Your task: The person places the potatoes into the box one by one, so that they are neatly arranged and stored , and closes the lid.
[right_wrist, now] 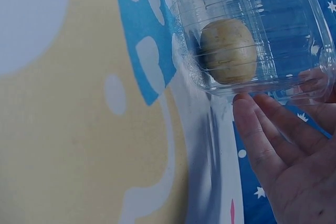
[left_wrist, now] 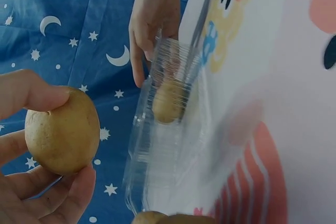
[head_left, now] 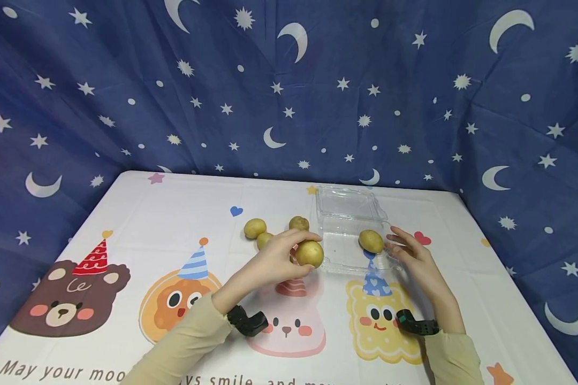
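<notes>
My left hand [head_left: 281, 256] grips a yellow-brown potato [head_left: 310, 254] between thumb and fingers, raised just left of a clear plastic clamshell box [head_left: 339, 262]. The left wrist view shows this held potato [left_wrist: 63, 129] with the thumb on top and fingers beneath. Inside the box, toward its right side, lies another potato [head_left: 371, 241]. At the box's right wall is my right hand [head_left: 411, 254], its fingers extended and relaxed. In the right wrist view the fingertips [right_wrist: 244, 103] meet or nearly meet the plastic; contact is hard to tell.
Left of the box, loose potatoes lie on the white printed tablecloth [head_left: 173, 214], among them one potato [head_left: 255, 228] and another [head_left: 299, 223]; my left hand partly covers some. The box's lid [head_left: 349, 202] is folded back toward the blue star-patterned curtain [head_left: 318, 107].
</notes>
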Available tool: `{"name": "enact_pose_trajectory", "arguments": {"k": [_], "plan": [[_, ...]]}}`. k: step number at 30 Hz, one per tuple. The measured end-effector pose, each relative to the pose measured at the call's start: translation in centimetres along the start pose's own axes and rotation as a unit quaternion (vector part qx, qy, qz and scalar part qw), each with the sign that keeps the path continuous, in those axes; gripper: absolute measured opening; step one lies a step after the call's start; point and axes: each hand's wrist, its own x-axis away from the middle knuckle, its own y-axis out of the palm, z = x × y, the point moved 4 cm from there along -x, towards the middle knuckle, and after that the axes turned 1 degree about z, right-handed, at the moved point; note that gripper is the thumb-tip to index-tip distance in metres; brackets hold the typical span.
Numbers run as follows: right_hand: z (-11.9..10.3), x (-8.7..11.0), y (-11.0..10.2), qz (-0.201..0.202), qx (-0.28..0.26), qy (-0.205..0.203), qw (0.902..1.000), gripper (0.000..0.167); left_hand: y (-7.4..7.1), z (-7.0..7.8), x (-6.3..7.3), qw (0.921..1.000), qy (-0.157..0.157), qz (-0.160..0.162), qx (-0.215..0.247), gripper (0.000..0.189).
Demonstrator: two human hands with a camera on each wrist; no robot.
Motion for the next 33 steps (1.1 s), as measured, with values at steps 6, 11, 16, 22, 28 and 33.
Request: {"name": "enact_pose_trajectory", "arguments": {"k": [6, 11, 16, 22, 28, 33], "plan": [[0.0, -0.1, 0.1, 0.001, -0.002, -0.003, 1.0000, 0.053, 0.2, 1.1, -1.3, 0.9999, 0.016, -0.003, 0.003, 0.051], [0.0, -0.1, 0.1, 0.002, -0.002, -0.005, 1.0000, 0.052, 0.6, 1.8, -2.4, 0.9994, 0.029, -0.003, 0.019, 0.052], [-0.1, -0.1, 0.0, 0.002, -0.004, -0.002, 1.0000, 0.053, 1.3, 2.2, -3.5, 0.9987, 0.033, -0.001, 0.038, 0.051], [-0.1, 0.0, 0.0, 0.003, -0.002, -0.005, 1.0000, 0.053, 1.9, 2.8, -4.6, 0.9984, 0.033, 0.006, 0.045, 0.051], [0.0, -0.1, -0.1, 0.003, -0.002, -0.008, 1.0000, 0.052, 2.6, 3.2, -5.5, 0.9983, 0.036, 0.011, 0.044, 0.052], [0.0, 0.0, -0.1, 0.002, -0.001, -0.004, 1.0000, 0.052, 3.4, 3.3, -6.1, 0.9987, 0.030, 0.011, 0.040, 0.051]]}}
